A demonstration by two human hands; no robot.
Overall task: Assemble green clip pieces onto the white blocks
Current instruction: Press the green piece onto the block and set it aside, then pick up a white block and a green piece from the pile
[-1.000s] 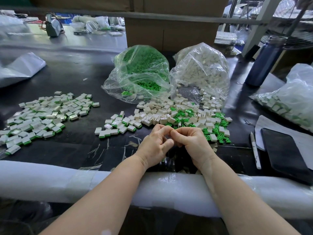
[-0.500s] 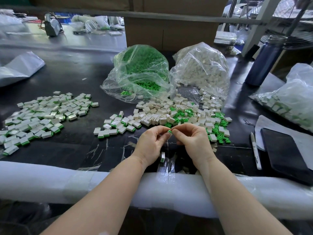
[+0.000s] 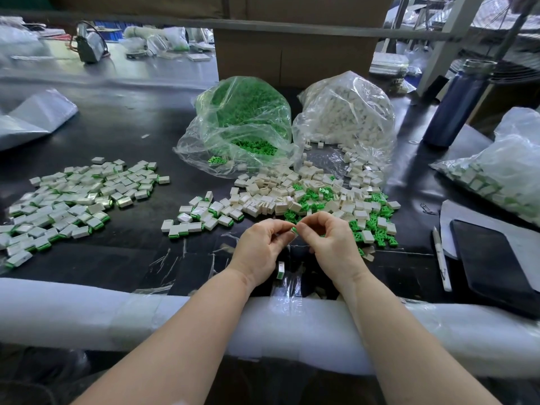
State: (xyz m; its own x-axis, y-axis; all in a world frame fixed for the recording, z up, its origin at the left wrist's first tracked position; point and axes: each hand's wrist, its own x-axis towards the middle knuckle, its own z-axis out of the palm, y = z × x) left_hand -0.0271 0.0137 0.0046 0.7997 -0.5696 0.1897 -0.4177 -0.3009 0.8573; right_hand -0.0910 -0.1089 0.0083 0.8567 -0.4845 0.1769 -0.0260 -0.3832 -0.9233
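My left hand (image 3: 260,249) and my right hand (image 3: 333,244) meet fingertip to fingertip over the black table, just in front of a mixed heap of white blocks (image 3: 292,194) and loose green clips (image 3: 377,229). Between the two thumbs a small green clip (image 3: 294,230) is pinched; what else the curled fingers hold is hidden. One assembled block with a green end (image 3: 280,269) shows just below my left palm. A small group of assembled blocks (image 3: 201,217) lies left of the hands.
A large spread of finished blocks (image 3: 73,200) covers the left side. Open bags of green clips (image 3: 242,124) and white blocks (image 3: 347,115) stand behind the heap. At right are a blue bottle (image 3: 455,106), a bag (image 3: 502,173), a pen (image 3: 441,258) and a black tablet (image 3: 493,264). A white padded edge (image 3: 87,314) runs along the front.
The hands have parted slightly and lifted a little. An assembled block has dropped out below my left palm, and a green clip now shows between the fingertips.
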